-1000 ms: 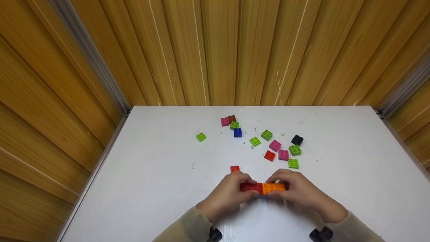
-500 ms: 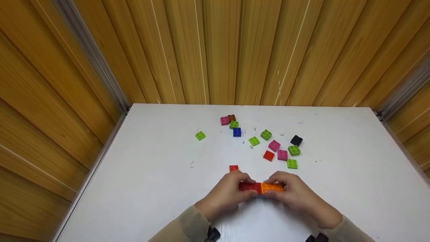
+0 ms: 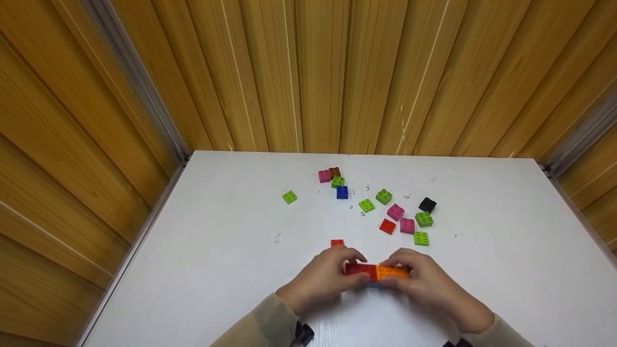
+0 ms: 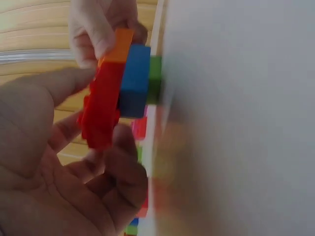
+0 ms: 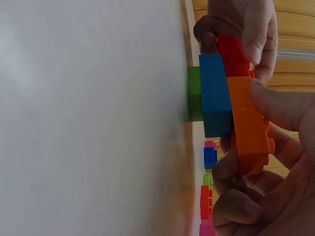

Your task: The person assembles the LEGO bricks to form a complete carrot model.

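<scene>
Two hands' fingers (image 3: 359,282) around brick stack (image 3: 377,272).

Loose bricks: six green (image 3: 367,206); three pink (image 3: 395,212); two red (image 3: 387,226); one blue (image 3: 342,193); one black (image 3: 427,205); one brown (image 3: 334,171).

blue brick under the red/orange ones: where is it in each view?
Head: hidden under the red brick and orange brick, low centre, between the left hand and right hand.
Left wrist: blue brick upper centre, between the red brick and a green brick against the white table.
Right wrist: upper centre-right, between the green and orange bricks.
Shared landmark: the red-orange seam.
</scene>
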Available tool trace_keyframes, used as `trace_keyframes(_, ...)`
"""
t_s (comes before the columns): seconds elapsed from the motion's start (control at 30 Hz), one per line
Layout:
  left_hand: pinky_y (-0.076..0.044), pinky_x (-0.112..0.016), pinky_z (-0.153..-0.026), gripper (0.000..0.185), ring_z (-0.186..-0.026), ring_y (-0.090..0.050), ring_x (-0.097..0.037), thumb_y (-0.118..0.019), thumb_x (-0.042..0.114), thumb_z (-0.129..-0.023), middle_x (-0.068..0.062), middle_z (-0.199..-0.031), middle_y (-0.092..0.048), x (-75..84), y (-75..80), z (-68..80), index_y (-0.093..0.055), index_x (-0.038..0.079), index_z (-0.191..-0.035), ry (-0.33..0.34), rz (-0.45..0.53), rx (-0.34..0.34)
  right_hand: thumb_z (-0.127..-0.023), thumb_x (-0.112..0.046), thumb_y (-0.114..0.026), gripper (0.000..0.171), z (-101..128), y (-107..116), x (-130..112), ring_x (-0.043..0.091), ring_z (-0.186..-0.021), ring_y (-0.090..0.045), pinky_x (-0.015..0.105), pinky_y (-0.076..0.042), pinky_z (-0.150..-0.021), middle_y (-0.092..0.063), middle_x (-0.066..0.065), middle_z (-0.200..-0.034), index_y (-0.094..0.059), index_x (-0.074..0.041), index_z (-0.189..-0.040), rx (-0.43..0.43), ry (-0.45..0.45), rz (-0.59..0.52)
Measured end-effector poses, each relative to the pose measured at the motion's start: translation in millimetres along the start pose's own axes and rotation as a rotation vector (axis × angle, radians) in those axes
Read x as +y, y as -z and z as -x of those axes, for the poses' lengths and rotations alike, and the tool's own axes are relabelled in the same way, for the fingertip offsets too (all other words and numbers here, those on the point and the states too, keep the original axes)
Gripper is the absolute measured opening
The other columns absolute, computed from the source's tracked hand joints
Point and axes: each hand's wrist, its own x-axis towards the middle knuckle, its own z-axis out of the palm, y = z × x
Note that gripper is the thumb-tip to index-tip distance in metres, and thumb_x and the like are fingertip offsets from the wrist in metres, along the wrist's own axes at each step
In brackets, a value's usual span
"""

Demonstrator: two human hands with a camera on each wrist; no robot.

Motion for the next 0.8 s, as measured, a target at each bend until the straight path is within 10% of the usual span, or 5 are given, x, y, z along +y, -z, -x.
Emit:
trace_keyframes(0.33, -0.063, -0.038, -0.086, 0.048, -0.097, -0.075, -0.025, -0.071, 0.051, -0.110, -0.002, -0.149, -0.065, -25.9, 59.7, -13.2, -0.067, 0.026, -0.151, 0.236, 0.200, 0.264, -0.099, -0.033, -0.089, 0.028, 1.1, 0.3, -0.2, 0.025, -0.118, -0.060, 0.024, -0.051, -0.095, -0.071, 0.003, -0.125, -0.086, -0.019, -0.123, -0.005, -0.068, -0.013)
trace_keyframes(0.8, -0.058, -0.031, -0.077, 0.059, -0.095, -0.071, -0.021, -0.071, 0.027, -0.113, -0.010, -0.165, -0.054, -43.8, 94.4, -110.3, -0.048, 0.026, -0.167, 0.352, 0.475, 0.377, -0.098, -0.034, -0.090, 0.029, -0.8, 0.9, 2.1, 0.025, -0.121, -0.059, 0.023, -0.052, -0.097, -0.069, 0.002, -0.127, -0.086, -0.022, -0.123, -0.020, -0.117, -0.037)
